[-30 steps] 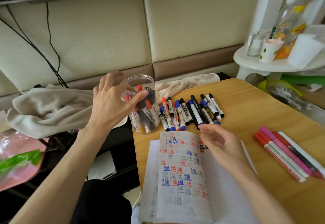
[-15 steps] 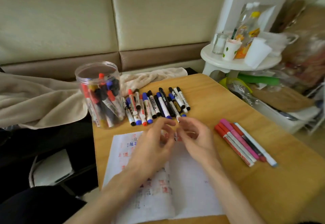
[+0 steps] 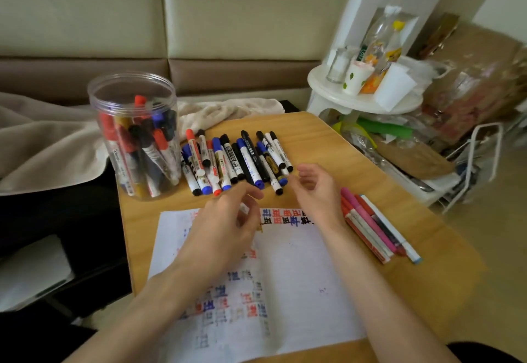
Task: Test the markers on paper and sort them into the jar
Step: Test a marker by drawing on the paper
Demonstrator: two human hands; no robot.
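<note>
A clear plastic jar (image 3: pixel 98 97) stands at the table's back left with several red, blue and black markers upright inside. A row of loose markers (image 3: pixel 236 160) lies to its right. White paper (image 3: pixel 299 277) with red, blue and black test scribbles lies in front of me. My left hand (image 3: pixel 225 228) hovers over the paper's top edge with fingers curled round a marker, of which only a white bit and a yellowish end show. My right hand (image 3: pixel 313 194) hangs just right of it, near the row's end, fingers loosely curled and holding nothing.
Several pink, red and white pens (image 3: pixel 376 225) lie together at the right of the wooden table (image 3: pixel 356 163). A beige blanket (image 3: pixel 42 146) lies on the sofa at left. A white stool (image 3: pixel 365 103) with cups and bottles stands at back right, with clutter beyond.
My left hand left the jar and came to the paper. Both hands met over the paper's top edge, then drew slightly apart. The folded page now lies flat.
</note>
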